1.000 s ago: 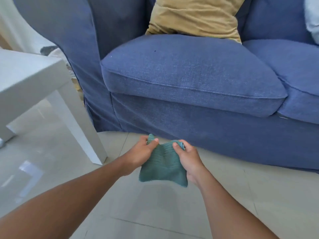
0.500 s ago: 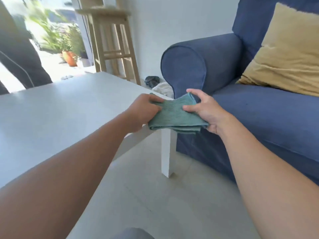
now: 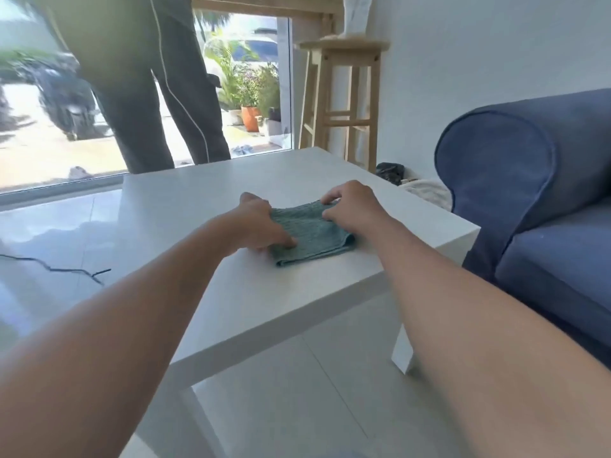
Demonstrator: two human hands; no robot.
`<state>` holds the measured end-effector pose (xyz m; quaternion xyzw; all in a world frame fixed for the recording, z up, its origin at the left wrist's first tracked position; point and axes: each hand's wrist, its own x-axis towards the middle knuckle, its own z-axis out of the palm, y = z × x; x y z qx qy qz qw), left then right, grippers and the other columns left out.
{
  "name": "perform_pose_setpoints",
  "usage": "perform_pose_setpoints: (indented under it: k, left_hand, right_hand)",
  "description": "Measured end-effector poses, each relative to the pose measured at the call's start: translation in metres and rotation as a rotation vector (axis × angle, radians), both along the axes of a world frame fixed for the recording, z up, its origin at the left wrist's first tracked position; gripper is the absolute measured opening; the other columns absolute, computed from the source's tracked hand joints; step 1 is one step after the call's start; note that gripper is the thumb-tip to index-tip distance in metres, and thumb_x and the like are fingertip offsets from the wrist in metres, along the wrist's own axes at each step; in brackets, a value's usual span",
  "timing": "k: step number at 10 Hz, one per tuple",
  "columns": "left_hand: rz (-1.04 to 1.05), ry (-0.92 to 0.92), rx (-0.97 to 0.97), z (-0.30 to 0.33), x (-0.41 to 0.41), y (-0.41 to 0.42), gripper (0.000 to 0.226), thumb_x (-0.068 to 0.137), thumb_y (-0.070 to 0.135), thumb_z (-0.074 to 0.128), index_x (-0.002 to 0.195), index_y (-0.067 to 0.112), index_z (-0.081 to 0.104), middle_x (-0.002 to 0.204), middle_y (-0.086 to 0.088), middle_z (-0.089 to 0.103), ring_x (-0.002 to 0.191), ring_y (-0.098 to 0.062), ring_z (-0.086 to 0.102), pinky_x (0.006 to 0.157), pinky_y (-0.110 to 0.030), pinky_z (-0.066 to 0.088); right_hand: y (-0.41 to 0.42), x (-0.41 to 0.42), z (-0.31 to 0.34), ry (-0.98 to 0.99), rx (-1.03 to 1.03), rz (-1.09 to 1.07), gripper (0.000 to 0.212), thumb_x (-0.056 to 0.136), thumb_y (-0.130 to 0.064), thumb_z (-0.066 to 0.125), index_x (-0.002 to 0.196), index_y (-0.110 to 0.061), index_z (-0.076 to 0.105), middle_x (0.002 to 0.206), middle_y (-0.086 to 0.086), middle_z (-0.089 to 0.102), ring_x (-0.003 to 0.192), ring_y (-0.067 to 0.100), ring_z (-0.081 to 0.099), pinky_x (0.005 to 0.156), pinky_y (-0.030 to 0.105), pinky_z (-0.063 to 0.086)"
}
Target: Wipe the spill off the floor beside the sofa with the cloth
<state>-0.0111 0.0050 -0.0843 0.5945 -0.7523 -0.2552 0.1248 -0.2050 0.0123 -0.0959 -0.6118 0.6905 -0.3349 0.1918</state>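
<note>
A folded teal cloth [image 3: 310,238] lies flat on the white low table [image 3: 231,292]. My left hand [image 3: 261,224] rests on the cloth's left edge with fingers curled onto it. On the cloth's far right corner sits my right hand [image 3: 353,204], fingertips pinching the fabric. The blue sofa [image 3: 535,206] stands to the right of the table, its rounded arm nearest. The pale tiled floor [image 3: 314,408] shows below the table's front edge; no spill is visible on it.
A person in dark trousers [image 3: 158,94] stands beyond the table by the glass door. A wooden stool [image 3: 340,94] stands against the wall. A dark cable [image 3: 59,267] lies on the floor at left. Crumpled fabric [image 3: 426,191] lies beside the sofa arm.
My view rose from the floor in front of the sofa to the table. Both hands carried the cloth up from near the floor and set it down folded on the tabletop.
</note>
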Motion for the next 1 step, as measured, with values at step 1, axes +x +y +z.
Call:
perform_pose_setpoints:
  k: [1]
  left_hand:
    - [-0.042, -0.160, -0.168, -0.0004, 0.0114, -0.0021, 0.044, 0.090, 0.045, 0.065, 0.129, 0.025, 0.063, 0.150, -0.001, 0.023, 0.134, -0.032, 0.033, 0.111, -0.046, 0.034]
  right_hand:
    - [0.0017, 0.0060, -0.0013, 0.061, -0.024, -0.082, 0.022, 0.084, -0.011, 0.062, 0.095, -0.020, 0.078, 0.105, 0.002, 0.071, 0.091, 0.021, 0.064, 0.073, 0.026, 0.044]
